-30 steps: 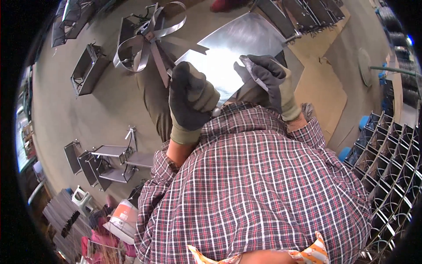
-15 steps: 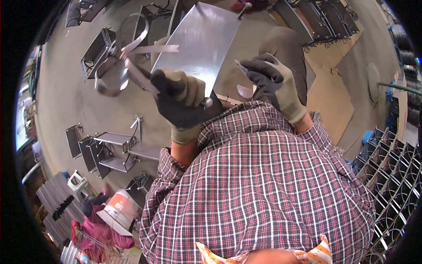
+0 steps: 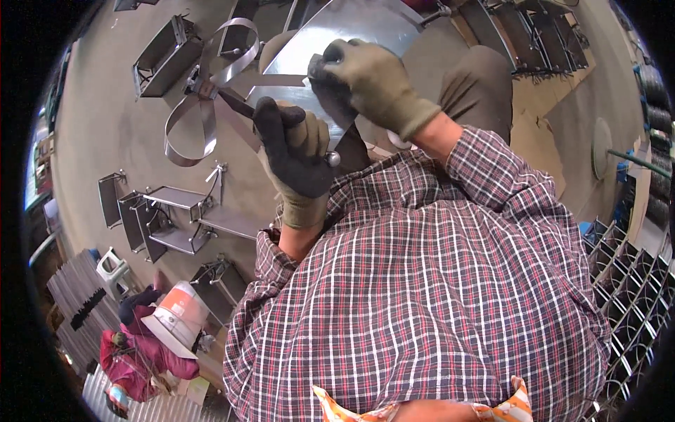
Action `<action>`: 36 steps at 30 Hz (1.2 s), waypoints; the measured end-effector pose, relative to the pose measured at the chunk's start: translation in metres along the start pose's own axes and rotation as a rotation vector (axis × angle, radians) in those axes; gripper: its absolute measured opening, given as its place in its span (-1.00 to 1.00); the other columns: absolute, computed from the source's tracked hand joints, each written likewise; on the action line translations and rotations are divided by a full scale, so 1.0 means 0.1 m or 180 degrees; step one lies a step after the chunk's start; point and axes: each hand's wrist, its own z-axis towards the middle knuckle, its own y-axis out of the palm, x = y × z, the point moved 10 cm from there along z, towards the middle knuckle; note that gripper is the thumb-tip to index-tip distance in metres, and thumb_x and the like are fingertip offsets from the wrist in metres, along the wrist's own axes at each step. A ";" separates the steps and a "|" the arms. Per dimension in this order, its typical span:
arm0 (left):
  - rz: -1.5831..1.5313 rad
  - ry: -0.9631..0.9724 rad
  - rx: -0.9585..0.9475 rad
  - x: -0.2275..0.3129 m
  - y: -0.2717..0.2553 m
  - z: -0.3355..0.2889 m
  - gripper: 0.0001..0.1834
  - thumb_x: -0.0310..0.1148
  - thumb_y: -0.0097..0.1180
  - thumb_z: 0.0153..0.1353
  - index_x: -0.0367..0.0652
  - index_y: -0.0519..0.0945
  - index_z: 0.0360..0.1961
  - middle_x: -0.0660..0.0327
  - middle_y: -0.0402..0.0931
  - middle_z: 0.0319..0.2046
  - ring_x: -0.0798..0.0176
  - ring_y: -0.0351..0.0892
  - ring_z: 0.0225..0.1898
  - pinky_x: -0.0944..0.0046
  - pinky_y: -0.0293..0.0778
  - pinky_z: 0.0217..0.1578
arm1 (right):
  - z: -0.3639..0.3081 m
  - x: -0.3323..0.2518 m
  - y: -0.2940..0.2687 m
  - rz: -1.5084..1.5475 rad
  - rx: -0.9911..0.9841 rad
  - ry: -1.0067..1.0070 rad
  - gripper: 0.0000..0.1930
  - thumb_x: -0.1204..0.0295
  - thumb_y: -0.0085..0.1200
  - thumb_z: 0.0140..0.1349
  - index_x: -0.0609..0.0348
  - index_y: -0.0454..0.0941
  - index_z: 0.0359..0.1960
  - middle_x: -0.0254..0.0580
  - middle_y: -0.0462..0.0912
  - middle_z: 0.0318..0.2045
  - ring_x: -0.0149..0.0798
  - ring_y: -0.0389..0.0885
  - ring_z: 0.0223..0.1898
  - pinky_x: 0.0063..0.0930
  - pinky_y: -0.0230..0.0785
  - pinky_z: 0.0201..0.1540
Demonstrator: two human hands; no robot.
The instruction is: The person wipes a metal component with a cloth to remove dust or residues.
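Both hands wear dark-palmed, tan-backed work gloves. My left hand [image 3: 295, 151] is closed around the end of a thin metal strip [image 3: 209, 130], which bends into loops on the left. A small shiny metal ball [image 3: 332, 159] shows beside its lower fingers. Before me is a shiny metal panel [image 3: 358, 29], partly covered by my hands. My right hand [image 3: 369, 81] is closed in a pinch over the panel, just above my left hand. A small pale bit shows at its fingertips; its kind cannot be made out.
Metal rack frames [image 3: 172, 218] stand on the floor at left, with more at upper right [image 3: 524, 35]. Flattened cardboard [image 3: 527, 151] lies at right, near wire racks [image 3: 633, 288]. At lower left a person in a pink top [image 3: 133, 359] is beside a white-and-orange bucket [image 3: 181, 313].
My right hand has moved left and up, from beside the panel to over it, near my left hand. The strip's loops have swung and opened wider. The view has shifted slightly.
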 end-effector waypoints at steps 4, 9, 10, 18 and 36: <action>0.0262 0.0181 0.0048 0.08 -0.06 -0.06 -0.65 -0.14 -0.17 0.41 -0.19 0.46 -0.38 0.46 -0.01 -0.76 0.51 -0.02 -0.77 0.44 -0.02 -0.73 | -0.28 -0.47 0.12 -0.0010 -0.0224 -0.0459 -0.85 0.41 0.06 -0.02 0.00 0.60 -0.38 -0.24 0.55 -0.25 -0.19 0.59 -0.27 -0.37 0.52 -0.28; -0.0109 0.0042 0.0020 -0.04 -0.01 0.00 -0.64 -0.18 -0.20 0.42 -0.21 0.44 -0.41 0.44 -0.01 -0.77 0.50 -0.03 -0.78 0.43 -0.01 -0.73 | -0.06 0.13 -0.01 0.0049 0.0163 0.0069 -0.92 0.47 0.08 0.05 0.09 0.56 -0.40 -0.11 0.57 -0.39 -0.10 0.62 -0.37 -0.31 0.51 -0.39; -0.0112 0.0037 0.0027 -0.05 0.01 -0.01 -0.64 -0.18 -0.20 0.42 -0.21 0.44 -0.41 0.44 -0.01 -0.77 0.50 -0.03 -0.78 0.43 -0.01 -0.73 | -0.02 0.27 -0.08 0.0038 0.0416 0.0314 -0.94 0.48 0.08 0.04 0.12 0.54 -0.43 -0.09 0.56 -0.42 -0.09 0.62 -0.37 -0.29 0.50 -0.40; 0.0048 0.0057 -0.0045 -0.07 -0.08 -0.03 -0.61 -0.12 -0.24 0.43 -0.20 0.41 -0.40 0.41 0.00 -0.77 0.48 0.01 -0.77 0.40 0.05 -0.70 | -0.20 -0.02 0.08 0.0280 -0.0031 0.0039 -0.86 0.43 0.10 0.05 0.10 0.58 -0.33 -0.09 0.56 -0.37 -0.12 0.62 -0.38 -0.29 0.53 -0.33; 0.0134 0.0295 -0.0348 0.14 0.05 -0.01 -0.61 -0.06 -0.24 0.42 -0.16 0.44 -0.28 0.46 -0.03 -0.73 0.49 -0.02 -0.75 0.42 0.00 -0.70 | -0.14 -0.30 0.07 -0.0320 -0.0213 -0.0193 -0.85 0.46 0.09 -0.02 0.09 0.57 -0.36 -0.17 0.55 -0.34 -0.14 0.60 -0.34 -0.35 0.51 -0.32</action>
